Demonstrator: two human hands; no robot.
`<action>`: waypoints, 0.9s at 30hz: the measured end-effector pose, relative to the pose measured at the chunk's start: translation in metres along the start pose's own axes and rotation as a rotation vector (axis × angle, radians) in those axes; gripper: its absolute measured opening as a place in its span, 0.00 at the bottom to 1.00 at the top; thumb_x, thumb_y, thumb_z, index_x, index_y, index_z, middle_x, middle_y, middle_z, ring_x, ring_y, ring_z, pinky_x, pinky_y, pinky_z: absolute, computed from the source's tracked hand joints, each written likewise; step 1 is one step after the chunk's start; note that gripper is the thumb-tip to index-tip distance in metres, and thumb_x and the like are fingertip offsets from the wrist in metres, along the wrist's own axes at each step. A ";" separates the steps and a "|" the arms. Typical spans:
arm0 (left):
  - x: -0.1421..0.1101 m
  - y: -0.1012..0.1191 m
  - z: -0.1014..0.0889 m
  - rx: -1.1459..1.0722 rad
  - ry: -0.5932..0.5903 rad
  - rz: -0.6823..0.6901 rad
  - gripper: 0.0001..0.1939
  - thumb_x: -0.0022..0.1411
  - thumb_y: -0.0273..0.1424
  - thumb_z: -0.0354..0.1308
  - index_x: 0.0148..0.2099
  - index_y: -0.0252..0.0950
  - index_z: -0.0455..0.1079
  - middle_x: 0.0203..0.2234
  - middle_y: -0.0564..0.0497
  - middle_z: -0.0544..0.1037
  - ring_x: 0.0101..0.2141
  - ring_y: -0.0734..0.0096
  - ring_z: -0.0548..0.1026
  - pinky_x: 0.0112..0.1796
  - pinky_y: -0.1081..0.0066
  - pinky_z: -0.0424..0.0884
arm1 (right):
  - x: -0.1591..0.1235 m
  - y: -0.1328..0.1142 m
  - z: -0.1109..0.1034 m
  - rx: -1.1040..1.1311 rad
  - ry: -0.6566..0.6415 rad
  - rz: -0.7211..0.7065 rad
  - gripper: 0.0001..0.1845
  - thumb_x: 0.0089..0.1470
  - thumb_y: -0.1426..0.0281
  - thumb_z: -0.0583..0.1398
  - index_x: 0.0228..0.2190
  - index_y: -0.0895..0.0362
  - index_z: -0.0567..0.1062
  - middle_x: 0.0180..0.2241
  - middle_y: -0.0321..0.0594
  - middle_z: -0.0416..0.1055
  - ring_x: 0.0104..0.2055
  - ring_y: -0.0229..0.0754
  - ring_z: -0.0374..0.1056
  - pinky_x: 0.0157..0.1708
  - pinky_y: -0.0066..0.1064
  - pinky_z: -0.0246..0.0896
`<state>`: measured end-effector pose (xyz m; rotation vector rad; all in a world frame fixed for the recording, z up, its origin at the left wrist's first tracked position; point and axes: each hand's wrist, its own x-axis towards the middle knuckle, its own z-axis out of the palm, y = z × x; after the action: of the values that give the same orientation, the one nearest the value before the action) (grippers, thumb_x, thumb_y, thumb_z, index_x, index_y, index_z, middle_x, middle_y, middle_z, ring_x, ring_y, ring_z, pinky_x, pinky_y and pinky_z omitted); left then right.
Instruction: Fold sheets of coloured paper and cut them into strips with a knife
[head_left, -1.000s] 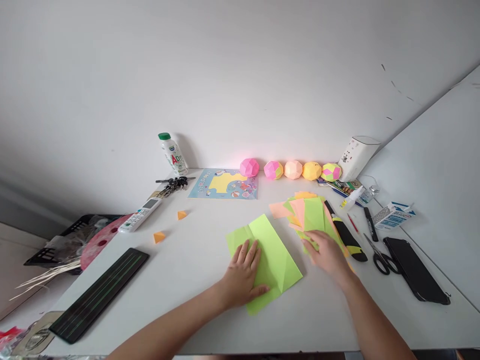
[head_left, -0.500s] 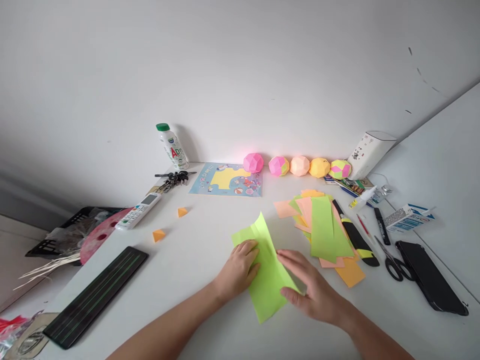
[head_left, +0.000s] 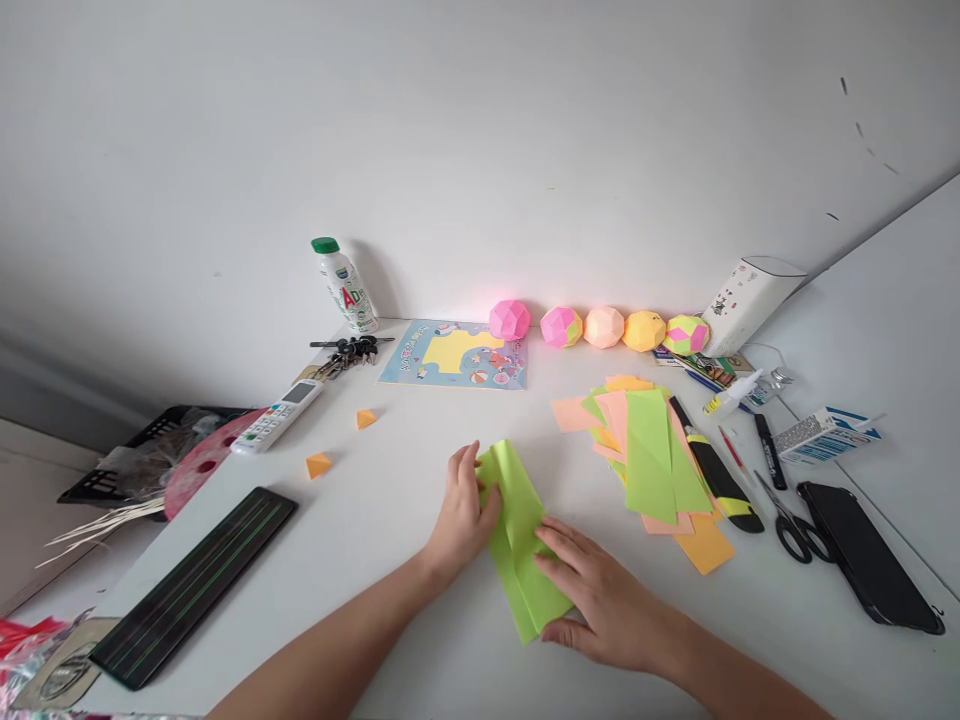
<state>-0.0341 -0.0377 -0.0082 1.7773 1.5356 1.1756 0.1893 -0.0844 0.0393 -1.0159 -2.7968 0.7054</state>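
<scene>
A sheet of bright green paper (head_left: 517,540) lies on the table in front of me, with its right side folded over and a lengthwise crease down it. My left hand (head_left: 465,505) pinches its upper left edge, thumb on top and fingers curled at the edge. On the lower right part of the paper rests my right hand (head_left: 592,595), fingers spread over the folded flap and thumb near the bottom edge. Farther right is a loose pile of green paper strips (head_left: 649,455), with peach and orange ones among them. Two small orange folded pieces (head_left: 319,465) sit to the left.
Several faceted paper balls (head_left: 561,327) line the wall beside a puzzle board (head_left: 450,355). At left are a bottle (head_left: 346,285), keys (head_left: 352,352), a remote (head_left: 277,415) and a long black panel (head_left: 196,585). At right lie a cutter (head_left: 724,480), scissors (head_left: 799,530) and a black case (head_left: 870,555).
The raised right flap of the green paper has come down over the sheet. My left hand has shifted to the left edge; my right hand has lowered onto the fold.
</scene>
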 end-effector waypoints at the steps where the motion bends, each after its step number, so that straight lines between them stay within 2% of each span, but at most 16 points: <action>1: -0.001 0.001 0.000 0.092 0.040 0.083 0.26 0.63 0.24 0.45 0.63 0.39 0.48 0.55 0.39 0.58 0.55 0.56 0.61 0.47 0.51 0.69 | 0.000 0.000 0.001 -0.004 0.015 0.003 0.34 0.58 0.52 0.55 0.54 0.67 0.69 0.61 0.61 0.57 0.66 0.57 0.46 0.60 0.48 0.53; 4: -0.002 0.008 -0.005 0.292 0.233 0.325 0.29 0.61 0.19 0.44 0.64 0.39 0.50 0.57 0.38 0.58 0.59 0.51 0.56 0.52 0.42 0.62 | 0.000 0.000 0.003 -0.010 0.049 0.013 0.30 0.59 0.55 0.56 0.52 0.67 0.70 0.60 0.60 0.59 0.65 0.56 0.48 0.60 0.46 0.54; 6: -0.003 0.013 -0.006 0.335 0.260 0.494 0.30 0.61 0.18 0.45 0.64 0.38 0.51 0.57 0.38 0.60 0.60 0.50 0.55 0.53 0.43 0.61 | 0.000 -0.001 0.005 -0.014 0.067 0.015 0.28 0.59 0.56 0.56 0.52 0.66 0.71 0.59 0.59 0.60 0.65 0.56 0.49 0.60 0.46 0.54; 8: -0.002 0.014 -0.002 0.365 0.104 0.666 0.28 0.62 0.19 0.47 0.64 0.38 0.53 0.55 0.40 0.66 0.61 0.53 0.57 0.54 0.49 0.63 | 0.001 -0.002 0.006 -0.018 0.089 0.014 0.26 0.58 0.58 0.57 0.51 0.64 0.71 0.58 0.57 0.61 0.64 0.55 0.50 0.60 0.45 0.55; 10: 0.000 0.012 0.006 0.438 -0.113 0.756 0.23 0.65 0.22 0.47 0.62 0.36 0.58 0.52 0.41 0.71 0.59 0.55 0.61 0.55 0.53 0.64 | 0.002 -0.002 0.009 -0.026 0.111 0.014 0.23 0.58 0.59 0.58 0.50 0.62 0.71 0.58 0.55 0.62 0.64 0.54 0.51 0.60 0.44 0.55; 12: 0.001 0.008 0.015 0.549 -0.231 0.705 0.19 0.67 0.28 0.46 0.59 0.33 0.63 0.54 0.39 0.70 0.59 0.52 0.62 0.55 0.52 0.63 | 0.003 -0.002 0.011 -0.052 0.124 0.029 0.21 0.58 0.61 0.58 0.48 0.61 0.72 0.59 0.56 0.61 0.65 0.54 0.49 0.61 0.45 0.53; 14: 0.001 0.003 0.020 0.626 -0.295 0.618 0.20 0.68 0.33 0.45 0.58 0.30 0.65 0.58 0.36 0.65 0.60 0.50 0.60 0.56 0.52 0.62 | 0.004 -0.001 0.014 -0.091 0.122 0.051 0.20 0.58 0.61 0.58 0.47 0.62 0.72 0.61 0.58 0.57 0.66 0.56 0.46 0.61 0.47 0.51; 18: 0.003 -0.002 0.019 0.669 -0.351 0.515 0.26 0.68 0.41 0.44 0.62 0.32 0.60 0.63 0.37 0.56 0.64 0.50 0.52 0.57 0.52 0.58 | 0.004 -0.003 0.017 -0.160 0.095 0.061 0.19 0.57 0.60 0.59 0.44 0.62 0.72 0.62 0.60 0.55 0.67 0.58 0.42 0.61 0.51 0.49; 22: 0.009 -0.003 0.013 0.669 -0.408 0.476 0.34 0.64 0.49 0.48 0.64 0.32 0.58 0.65 0.35 0.52 0.64 0.46 0.49 0.58 0.49 0.55 | -0.002 -0.010 0.019 -0.253 0.109 0.066 0.24 0.56 0.58 0.60 0.46 0.64 0.72 0.59 0.62 0.60 0.65 0.60 0.49 0.58 0.51 0.56; 27: 0.021 0.000 0.012 0.631 -0.422 0.412 0.35 0.57 0.53 0.54 0.59 0.36 0.63 0.64 0.37 0.55 0.61 0.44 0.54 0.56 0.48 0.57 | -0.020 -0.016 0.026 -0.354 0.188 0.070 0.24 0.55 0.60 0.62 0.47 0.65 0.72 0.55 0.60 0.66 0.62 0.60 0.55 0.56 0.49 0.60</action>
<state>-0.0244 -0.0156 -0.0083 2.6434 1.4012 0.4150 0.1894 -0.1179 0.0246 -1.1682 -2.7853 0.1082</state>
